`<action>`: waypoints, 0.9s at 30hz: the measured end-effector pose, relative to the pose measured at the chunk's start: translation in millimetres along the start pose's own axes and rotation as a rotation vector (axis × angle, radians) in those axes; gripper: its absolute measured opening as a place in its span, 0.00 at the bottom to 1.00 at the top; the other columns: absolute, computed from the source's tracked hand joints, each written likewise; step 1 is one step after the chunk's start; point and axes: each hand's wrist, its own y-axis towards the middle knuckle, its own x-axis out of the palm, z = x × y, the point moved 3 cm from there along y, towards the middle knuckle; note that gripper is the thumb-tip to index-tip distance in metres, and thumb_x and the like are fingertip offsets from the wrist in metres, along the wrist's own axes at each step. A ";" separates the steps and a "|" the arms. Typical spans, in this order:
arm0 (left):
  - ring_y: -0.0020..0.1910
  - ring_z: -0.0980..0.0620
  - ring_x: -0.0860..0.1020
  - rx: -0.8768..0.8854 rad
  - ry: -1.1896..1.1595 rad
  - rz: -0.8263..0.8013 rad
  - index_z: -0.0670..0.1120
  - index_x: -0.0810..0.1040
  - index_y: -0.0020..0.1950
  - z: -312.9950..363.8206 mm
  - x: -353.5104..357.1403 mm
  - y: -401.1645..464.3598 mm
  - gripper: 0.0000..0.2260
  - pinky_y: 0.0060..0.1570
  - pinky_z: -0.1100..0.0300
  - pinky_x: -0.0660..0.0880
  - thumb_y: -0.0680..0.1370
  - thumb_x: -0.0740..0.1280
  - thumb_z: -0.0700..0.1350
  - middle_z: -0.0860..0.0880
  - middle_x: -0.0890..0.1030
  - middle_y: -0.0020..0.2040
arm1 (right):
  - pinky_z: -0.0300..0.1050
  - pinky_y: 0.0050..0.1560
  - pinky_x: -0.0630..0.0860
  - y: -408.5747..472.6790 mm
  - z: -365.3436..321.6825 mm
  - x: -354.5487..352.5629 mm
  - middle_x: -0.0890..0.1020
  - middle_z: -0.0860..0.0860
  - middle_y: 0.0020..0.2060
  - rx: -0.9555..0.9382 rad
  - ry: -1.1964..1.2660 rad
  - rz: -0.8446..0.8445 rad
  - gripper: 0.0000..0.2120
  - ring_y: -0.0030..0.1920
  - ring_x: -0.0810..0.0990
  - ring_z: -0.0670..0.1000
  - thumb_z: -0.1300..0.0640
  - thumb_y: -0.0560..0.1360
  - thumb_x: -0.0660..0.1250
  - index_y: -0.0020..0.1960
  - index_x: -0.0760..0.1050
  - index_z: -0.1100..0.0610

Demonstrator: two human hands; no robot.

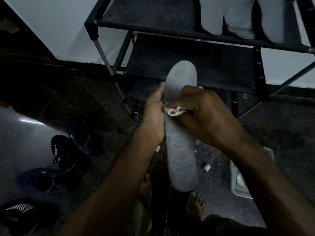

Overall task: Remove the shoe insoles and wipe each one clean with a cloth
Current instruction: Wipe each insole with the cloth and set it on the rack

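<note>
Both hands work on one grey insole (182,150), held lengthwise in the air above the dark floor (105,103). At its near edge the left hand (154,116) is wrapped around it, thumb along the rim, likely to brace it against the rubbing. Bunched under the fingers of the right hand (202,109), a white cloth (173,111) is pressed flat to the middle of the insole. Three more insoles (238,17) lie on the top shelf of the rack (153,23), probably set aside there, while dark shoes (68,150) sit on the floor to the left.
</note>
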 end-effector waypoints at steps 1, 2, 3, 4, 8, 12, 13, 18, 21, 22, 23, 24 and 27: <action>0.42 0.47 0.84 -0.007 0.001 0.002 0.38 0.84 0.47 -1.0 0.8 0.6 0.25 0.45 0.56 0.81 0.83 0.54 0.54 0.40 0.84 0.43 | 0.41 0.41 0.74 -1.1 2.3 -2.0 0.80 0.47 0.42 -0.004 -0.037 0.040 0.05 0.41 0.78 0.46 0.59 0.75 0.69 0.48 0.83 0.53; 0.44 0.46 0.83 -0.016 0.009 0.006 0.39 0.82 0.51 -2.6 4.1 -0.7 0.23 0.47 0.56 0.80 0.82 0.55 0.54 0.40 0.84 0.45 | 0.42 0.40 0.74 -2.5 5.2 -2.9 0.80 0.48 0.42 0.007 -0.104 0.114 0.05 0.41 0.78 0.47 0.59 0.75 0.70 0.48 0.83 0.54; 0.46 0.46 0.83 -0.021 0.028 0.021 0.39 0.80 0.55 -4.6 5.8 -0.9 0.22 0.48 0.55 0.80 0.82 0.55 0.54 0.40 0.84 0.47 | 0.42 0.39 0.74 -4.3 7.2 -2.8 0.80 0.50 0.42 0.029 -0.186 0.206 0.04 0.41 0.79 0.50 0.59 0.74 0.70 0.48 0.83 0.56; 0.47 0.47 0.83 -0.027 0.051 0.021 0.39 0.79 0.56 -6.9 9.2 -1.8 0.21 0.49 0.56 0.80 0.82 0.55 0.54 0.41 0.84 0.47 | 0.43 0.38 0.74 -6.0 9.3 -2.6 0.81 0.52 0.42 0.060 -0.258 0.298 0.05 0.40 0.79 0.51 0.59 0.74 0.70 0.48 0.83 0.57; 0.49 0.47 0.82 -0.034 0.069 0.004 0.39 0.78 0.58 -11.0 11.9 -1.7 0.21 0.53 0.56 0.78 0.83 0.55 0.54 0.41 0.83 0.48 | 0.48 0.38 0.77 -5.4 12.5 -1.8 0.81 0.54 0.42 0.096 -0.274 0.363 0.06 0.39 0.80 0.54 0.58 0.76 0.68 0.48 0.83 0.59; 0.46 0.45 0.83 -0.029 -0.002 0.022 0.37 0.79 0.56 -1.0 3.8 -2.8 0.22 0.50 0.53 0.80 0.82 0.55 0.55 0.39 0.83 0.48 | 0.47 0.42 0.77 -1.4 3.6 0.6 0.80 0.49 0.42 0.013 -0.032 0.012 0.05 0.41 0.79 0.47 0.59 0.75 0.69 0.47 0.83 0.55; 0.45 0.45 0.83 -0.022 -0.015 0.027 0.37 0.78 0.55 1.5 2.4 -3.4 0.22 0.48 0.53 0.80 0.82 0.55 0.54 0.39 0.84 0.47 | 0.47 0.42 0.77 -1.6 2.2 2.2 0.80 0.48 0.42 -0.012 0.001 -0.042 0.05 0.41 0.78 0.46 0.59 0.75 0.69 0.46 0.83 0.55; 0.41 0.48 0.83 -0.007 0.078 0.051 0.40 0.79 0.49 -3.9 6.7 1.1 0.20 0.41 0.59 0.81 0.83 0.55 0.53 0.43 0.84 0.39 | 0.45 0.41 0.76 -1.6 11.1 4.7 0.81 0.51 0.41 0.069 -0.087 0.219 0.06 0.40 0.79 0.50 0.58 0.76 0.67 0.47 0.83 0.57; 0.46 0.48 0.82 -0.039 0.129 0.051 0.42 0.80 0.52 -16.6 11.4 2.2 0.19 0.50 0.56 0.78 0.82 0.56 0.54 0.43 0.84 0.44 | 0.44 0.43 0.76 -1.8 25.9 1.3 0.82 0.55 0.44 0.141 -0.190 0.390 0.08 0.43 0.80 0.53 0.57 0.77 0.66 0.50 0.82 0.60; 0.49 0.47 0.81 -0.053 0.132 0.039 0.42 0.80 0.54 -19.9 12.2 3.0 0.19 0.53 0.55 0.77 0.82 0.56 0.55 0.43 0.84 0.47 | 0.47 0.45 0.77 -2.1 29.8 0.9 0.82 0.55 0.45 0.161 -0.202 0.398 0.09 0.44 0.80 0.54 0.57 0.77 0.66 0.51 0.82 0.60; 0.50 0.46 0.81 -0.060 0.130 0.031 0.42 0.80 0.56 -22.2 12.9 3.4 0.20 0.54 0.55 0.77 0.82 0.56 0.55 0.42 0.84 0.48 | 0.49 0.45 0.77 -2.8 33.2 1.8 0.82 0.55 0.46 0.178 -0.228 0.399 0.09 0.45 0.80 0.54 0.56 0.78 0.65 0.51 0.82 0.59; 0.51 0.46 0.81 -0.061 0.136 0.023 0.42 0.80 0.57 -23.9 12.9 3.6 0.20 0.55 0.54 0.76 0.82 0.56 0.55 0.42 0.83 0.49 | 0.51 0.45 0.77 -3.5 34.7 2.1 0.82 0.55 0.46 0.190 -0.263 0.408 0.09 0.46 0.80 0.55 0.55 0.78 0.65 0.51 0.82 0.58; 0.47 0.48 0.81 -0.059 0.149 -0.024 0.42 0.81 0.53 -24.2 14.2 3.3 0.20 0.52 0.55 0.76 0.82 0.57 0.56 0.43 0.83 0.47 | 0.48 0.41 0.74 -4.1 35.2 -1.1 0.81 0.53 0.42 0.221 -0.265 0.477 0.07 0.42 0.78 0.54 0.56 0.78 0.66 0.46 0.81 0.58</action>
